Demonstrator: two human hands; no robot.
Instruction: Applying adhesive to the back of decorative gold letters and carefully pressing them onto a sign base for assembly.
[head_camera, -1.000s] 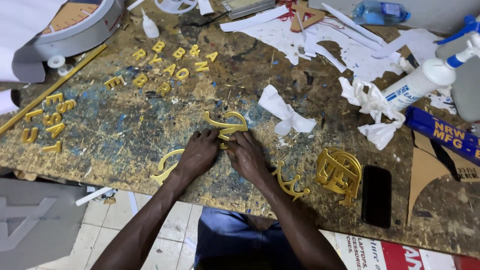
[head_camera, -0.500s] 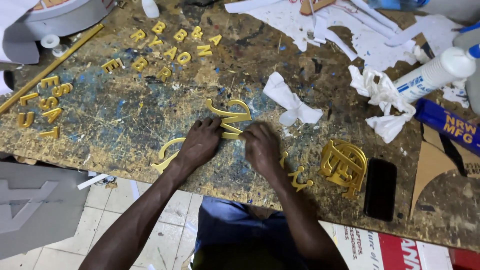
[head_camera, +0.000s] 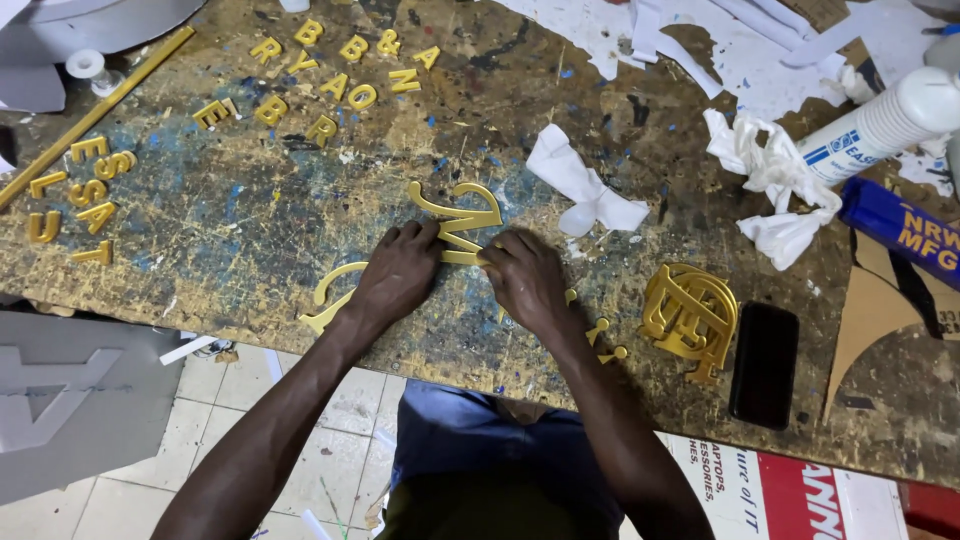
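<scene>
— Both hands are working at the middle of the bench (head_camera: 250, 250), aren't they?

— Yes. Left hand (head_camera: 400, 275) is lying palm down, fingers curled and pressing on the big gold letter (head_camera: 462, 215). Right hand (head_camera: 525, 280) is pinching the lower edge of that same letter with bent fingertips.

— Where is the letter sitting?

— Flat on the paint-spattered bench, just above the knuckles, its curled top sticking out beyond both hands.

— What is lying around them?

— Going down in size: a white glue bottle (head_camera: 885, 125) is lying on its side at the far right, crumpled white paper (head_camera: 585, 190) is resting near the letter, a gold monogram (head_camera: 690, 315) is sitting right of the right wrist, with a black phone (head_camera: 765, 365) just beside it. Small gold letters (head_camera: 340, 70) are spreading along the far left edge.
</scene>
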